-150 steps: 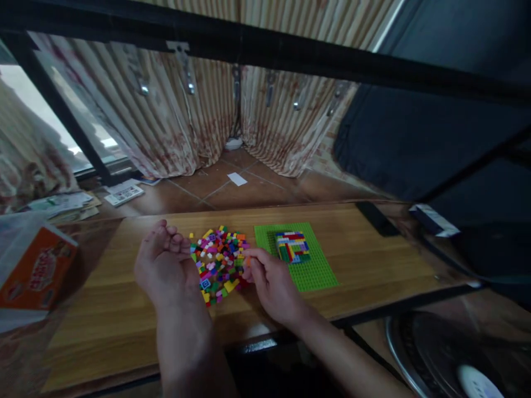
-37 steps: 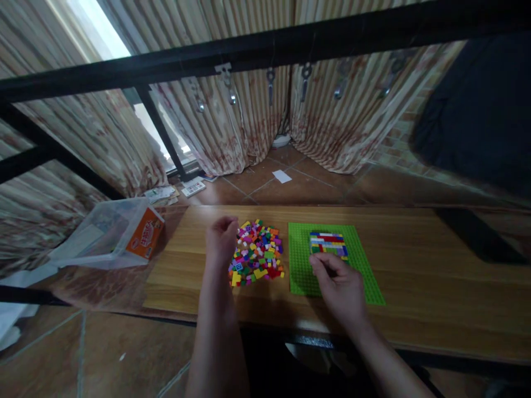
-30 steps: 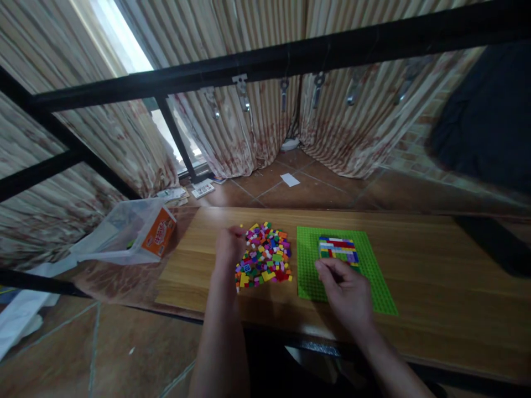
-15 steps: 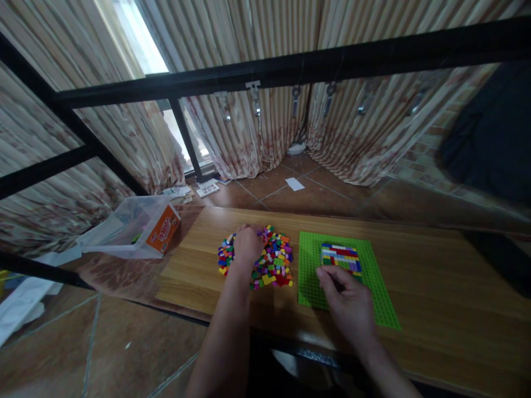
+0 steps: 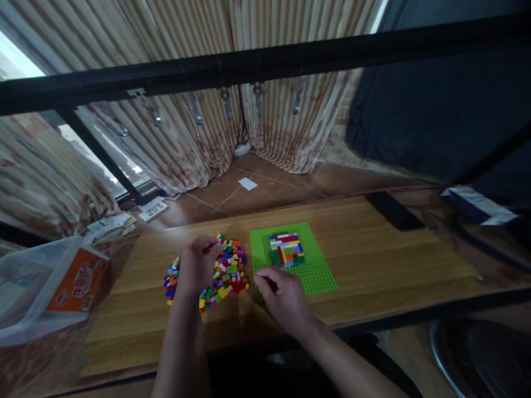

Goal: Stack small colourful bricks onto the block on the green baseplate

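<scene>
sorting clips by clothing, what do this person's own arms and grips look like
The left grip and right grip are ungloved human hands. The left forearm and right forearm are bare as far as they show, with no sleeve, watch or bracelet visible.

You have a smooth, faintly glossy wood-grain table [image 5: 357, 249] bearing glossy plastic bricks [image 5: 228, 271] and a studded plastic baseplate [image 5: 319, 273]. Far off, you face pleated cloth curtains [image 5: 286, 132]; the left bin [image 5: 53, 260] is translucent plastic.
</scene>
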`<control>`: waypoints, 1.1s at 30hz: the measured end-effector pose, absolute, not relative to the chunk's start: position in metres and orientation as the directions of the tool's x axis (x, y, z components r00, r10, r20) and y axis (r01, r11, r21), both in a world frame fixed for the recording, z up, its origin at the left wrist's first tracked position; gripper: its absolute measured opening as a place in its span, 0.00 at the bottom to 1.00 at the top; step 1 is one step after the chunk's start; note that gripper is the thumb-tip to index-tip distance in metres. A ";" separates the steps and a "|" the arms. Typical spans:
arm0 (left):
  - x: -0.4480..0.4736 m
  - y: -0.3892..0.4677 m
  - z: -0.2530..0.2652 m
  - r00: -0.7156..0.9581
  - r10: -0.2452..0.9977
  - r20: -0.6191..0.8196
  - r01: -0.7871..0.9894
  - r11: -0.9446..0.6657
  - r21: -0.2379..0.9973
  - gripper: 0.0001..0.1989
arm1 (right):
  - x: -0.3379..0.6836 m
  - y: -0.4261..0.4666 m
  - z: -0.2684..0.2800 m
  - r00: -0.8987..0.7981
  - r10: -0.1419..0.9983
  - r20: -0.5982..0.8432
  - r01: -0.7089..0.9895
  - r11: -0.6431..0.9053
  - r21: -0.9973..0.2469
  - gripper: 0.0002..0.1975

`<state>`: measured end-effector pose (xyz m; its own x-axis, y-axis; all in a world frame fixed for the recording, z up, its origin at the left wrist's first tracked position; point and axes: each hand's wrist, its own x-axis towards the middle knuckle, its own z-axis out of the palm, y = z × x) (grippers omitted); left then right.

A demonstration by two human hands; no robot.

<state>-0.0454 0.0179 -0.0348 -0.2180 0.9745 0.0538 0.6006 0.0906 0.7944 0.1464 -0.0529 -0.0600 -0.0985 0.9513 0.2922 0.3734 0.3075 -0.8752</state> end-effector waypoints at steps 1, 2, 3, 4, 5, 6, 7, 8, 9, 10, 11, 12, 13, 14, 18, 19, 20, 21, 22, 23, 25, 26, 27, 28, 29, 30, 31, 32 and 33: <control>-0.036 0.013 -0.033 -0.179 0.983 0.036 0.478 0.055 0.877 0.10 | 0.148 -0.052 -0.060 -0.079 0.949 0.306 0.367 0.313 -0.876 0.08; -0.025 0.008 -0.031 -0.119 0.993 -0.004 0.363 0.047 0.931 0.10 | 0.150 -0.050 -0.060 -0.050 0.949 0.312 0.363 0.309 -0.879 0.07; -0.014 0.003 -0.029 -0.051 0.998 -0.045 0.263 0.056 0.963 0.11 | 0.152 -0.048 -0.060 -0.017 0.950 0.310 0.359 0.296 -0.885 0.07; -0.004 -0.002 -0.028 0.008 0.997 -0.079 0.180 0.076 0.981 0.11 | 0.155 -0.047 -0.061 0.017 0.953 0.303 0.353 0.277 -0.893 0.09; 0.006 -0.005 -0.027 0.063 0.991 -0.121 0.118 0.113 0.986 0.12 | 0.157 -0.045 -0.061 0.049 0.955 0.294 0.345 0.260 -0.902 0.11; 0.014 -0.008 -0.027 0.107 0.982 -0.154 0.063 0.148 0.987 0.12 | 0.159 -0.044 -0.062 0.074 0.955 0.287 0.335 0.247 -0.909 0.13; 0.021 -0.010 -0.028 0.138 0.974 -0.180 0.012 0.180 0.984 0.12 | 0.161 -0.044 -0.062 0.089 0.954 0.285 0.322 0.243 -0.915 0.14; 0.025 -0.010 -0.029 0.162 0.966 -0.204 -0.034 0.212 0.977 0.12 | 0.162 -0.044 -0.062 0.093 0.952 0.292 0.308 0.251 -0.918 0.14; 0.028 -0.010 -0.030 0.179 0.958 -0.222 -0.076 0.238 0.968 0.12 | 0.163 -0.044 -0.061 0.092 0.948 0.304 0.294 0.266 -0.918 0.13; 0.030 -0.009 -0.031 0.192 0.952 -0.239 -0.110 0.263 0.959 0.12 | 0.164 -0.044 -0.060 0.087 0.945 0.315 0.280 0.281 -0.918 0.12; 0.030 -0.008 -0.032 0.202 0.945 -0.255 -0.132 0.285 0.949 0.13 | 0.164 -0.044 -0.060 0.082 0.943 0.323 0.267 0.291 -0.919 0.11; 0.030 -0.007 -0.033 0.212 0.940 -0.269 -0.145 0.302 0.942 0.14 | 0.164 -0.044 -0.059 0.082 0.941 0.327 0.255 0.298 -0.920 0.10; 0.030 -0.006 -0.033 0.219 0.935 -0.279 -0.150 0.315 0.937 0.15 | 0.164 -0.044 -0.059 0.084 0.941 0.328 0.244 0.299 -0.922 0.10; 0.030 -0.005 -0.033 0.221 0.933 -0.286 -0.152 0.322 0.934 0.15 | 0.164 -0.044 -0.059 0.088 0.942 0.325 0.236 0.297 -0.925 0.10; 0.035 -0.011 -0.035 0.215 0.935 -0.282 -0.154 0.317 0.936 0.15 | 0.166 -0.045 -0.063 0.109 0.948 0.299 0.228 0.269 -0.936 0.10; 0.038 -0.012 -0.036 0.226 0.934 -0.278 -0.138 0.313 0.939 0.14 | 0.167 -0.045 -0.065 0.101 0.952 0.289 0.242 0.258 -0.935 0.10; 0.040 -0.013 -0.039 0.236 0.935 -0.266 -0.110 0.298 0.948 0.13 | 0.168 -0.045 -0.066 0.092 0.955 0.283 0.275 0.249 -0.929 0.10; 0.042 -0.013 -0.041 0.228 0.940 -0.252 -0.070 0.274 0.959 0.12 | 0.169 -0.045 -0.067 0.092 0.953 0.288 0.315 0.246 -0.916 0.11; 0.042 -0.012 -0.044 0.224 0.944 -0.243 -0.015 0.253 0.967 0.12 | 0.170 -0.045 -0.068 0.064 0.956 0.285 0.352 0.245 -0.903 0.11; 0.040 -0.010 -0.046 0.211 0.952 -0.222 0.045 0.217 0.975 0.13 | 0.170 -0.045 -0.069 0.046 0.957 0.286 0.379 0.249 -0.892 0.11; 0.026 -0.003 -0.048 0.108 0.984 -0.143 0.197 0.120 0.973 0.13 | 0.169 -0.045 -0.070 -0.004 0.960 0.280 0.431 0.254 -0.866 0.13; 0.015 0.000 -0.047 0.007 0.996 -0.090 0.274 0.084 0.958 0.12 | 0.168 -0.046 -0.071 -0.034 0.962 0.272 0.456 0.257 -0.852 0.13; 0.001 0.003 -0.045 -0.112 0.993 -0.039 0.346 0.075 0.935 0.12 | 0.167 -0.047 -0.072 -0.068 0.963 0.261 0.482 0.261 -0.836 0.13; -0.014 0.005 -0.043 -0.223 0.975 0.022 0.434 0.079 0.897 0.12 | 0.165 -0.048 -0.074 -0.104 0.962 0.252 0.506 0.269 -0.820 0.13; -0.030 0.006 -0.041 -0.318 0.946 0.071 0.508 0.106 0.855 0.11 | 0.162 -0.049 -0.076 -0.142 0.959 0.244 0.524 0.282 -0.803 0.13; -0.046 0.005 -0.039 -0.377 0.921 0.093 0.564 0.149 0.813 0.11 | 0.159 -0.050 -0.079 -0.174 0.955 0.241 0.539 0.297 -0.788 0.12; -0.061 0.005 -0.037 -0.421 0.903 0.088 0.603 0.206 0.771 0.10 | 0.157 -0.051 -0.081 -0.201 0.949 0.244 0.549 0.316 -0.774 0.12; -0.073 0.003 -0.037 -0.476 0.877 0.070 0.618 0.277 0.736 0.10 | 0.154 -0.052 -0.083 -0.225 0.942 0.250 0.556 0.335 -0.761 0.11; -0.084 0.001 -0.037 -0.511 0.858 0.047 0.635 0.340 0.693 0.10 | 0.151 -0.052 -0.086 -0.244 0.936 0.254 0.562 0.350 -0.749 0.11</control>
<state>-0.0836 0.0012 -0.0367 -0.5109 0.8584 0.0466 0.6351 0.3404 0.6934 0.1511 -0.0516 -0.0856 -0.2445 0.9357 0.2542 0.5623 0.3504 -0.7490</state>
